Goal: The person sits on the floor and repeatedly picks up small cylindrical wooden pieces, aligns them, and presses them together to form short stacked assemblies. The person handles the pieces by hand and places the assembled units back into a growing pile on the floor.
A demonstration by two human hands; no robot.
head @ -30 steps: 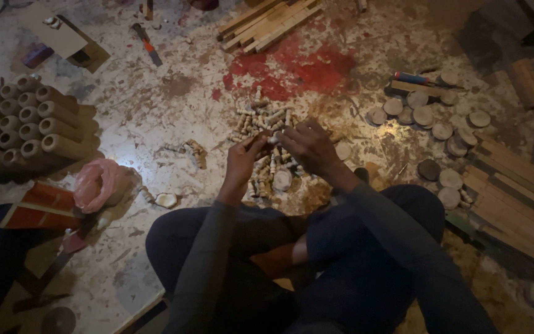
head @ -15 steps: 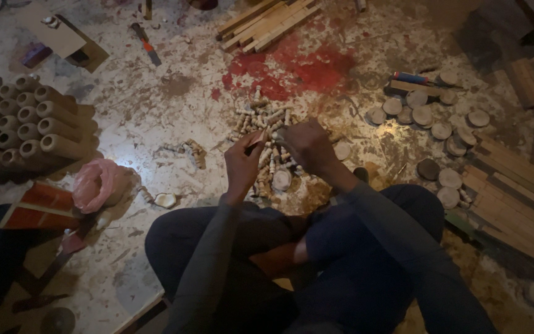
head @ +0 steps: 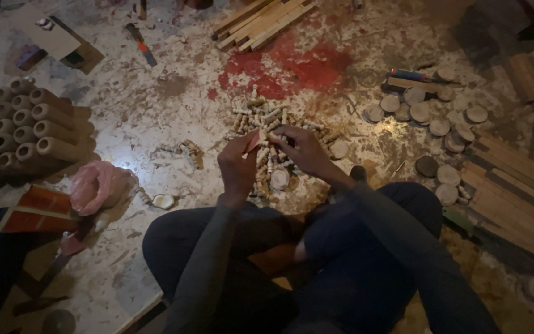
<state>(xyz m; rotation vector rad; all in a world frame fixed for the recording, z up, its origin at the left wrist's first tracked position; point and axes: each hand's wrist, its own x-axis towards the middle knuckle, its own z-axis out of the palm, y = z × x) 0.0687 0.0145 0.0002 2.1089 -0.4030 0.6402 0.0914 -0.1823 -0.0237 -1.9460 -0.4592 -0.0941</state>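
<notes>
Hands meet over the heap of small turned wooden pegs (head: pixel 267 127) on the spattered floor (head: pixel 156 117) in front of your knees. Your left hand (head: pixel 237 162) pinches a small reddish piece (head: pixel 255 140) between thumb and fingertips, just at the heap's near edge. Your right hand (head: pixel 301 148) rests curled on the pegs beside it; what it grips, if anything, cannot be told. Round wooden discs (head: pixel 431 111) lie right of the heap, stacked tubes (head: pixel 26 127) well to its left.
</notes>
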